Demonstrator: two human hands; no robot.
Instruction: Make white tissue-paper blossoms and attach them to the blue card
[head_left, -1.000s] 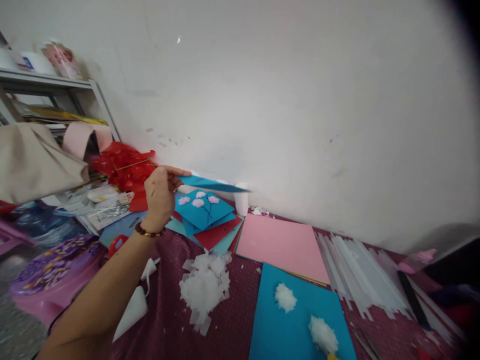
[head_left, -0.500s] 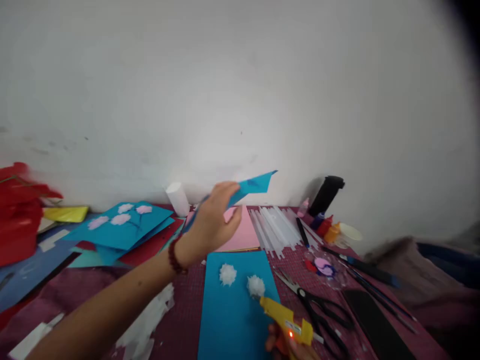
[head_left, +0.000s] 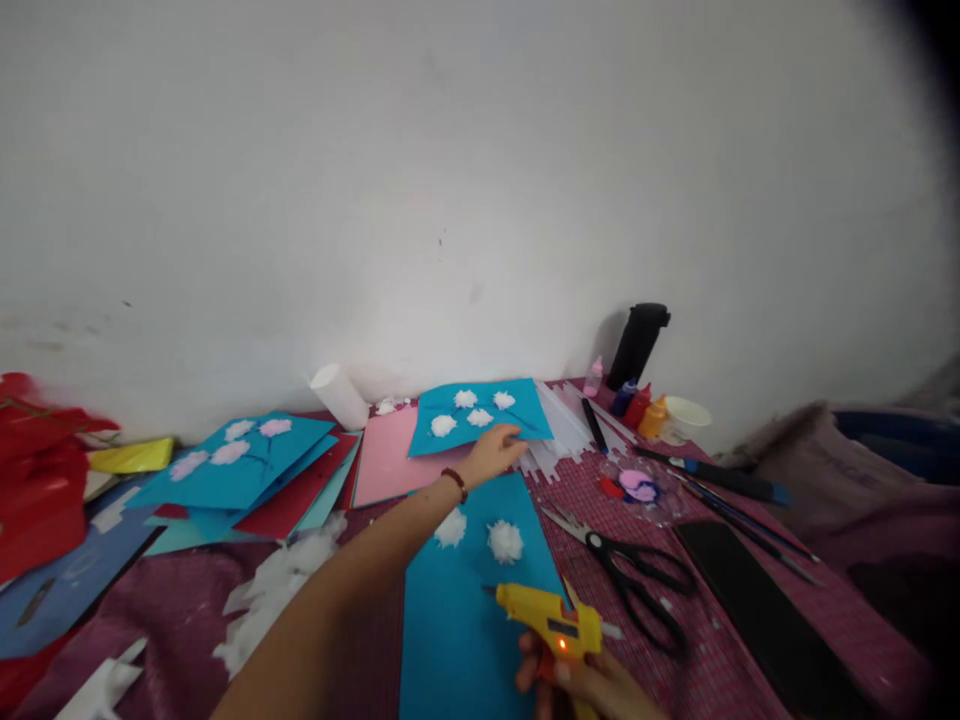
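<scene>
My left hand [head_left: 495, 450] reaches forward with its fingers closed on the near edge of a blue card [head_left: 450, 398], which bears white tissue flowers and drawn dark branches. This card lies tilted over pink sheets [head_left: 382, 462] and white glue sticks [head_left: 566, 425]. In my right hand [head_left: 577, 685] is a yellow hot glue gun [head_left: 547, 612], its red light on and its nozzle pointing left. Below the nozzle lies a blue sheet [head_left: 457, 640]. Two white tissue puffs rest on it, one [head_left: 505, 541] near the nozzle and another [head_left: 451, 528] partly behind my left forearm.
Black-handled scissors [head_left: 637, 570] and a dark flat slab [head_left: 765, 610] lie at the right. Paint bottles [head_left: 639, 405] and a black holder [head_left: 637, 345] stand behind. Flowered blue cards [head_left: 225, 470] are stacked at left, near white tissue scraps [head_left: 277, 585] and a red bag [head_left: 37, 470].
My left hand has swung right and lowered the blue card from the air onto the back of the table, flowers now facing up. The glue gun has shifted slightly away from the puff.
</scene>
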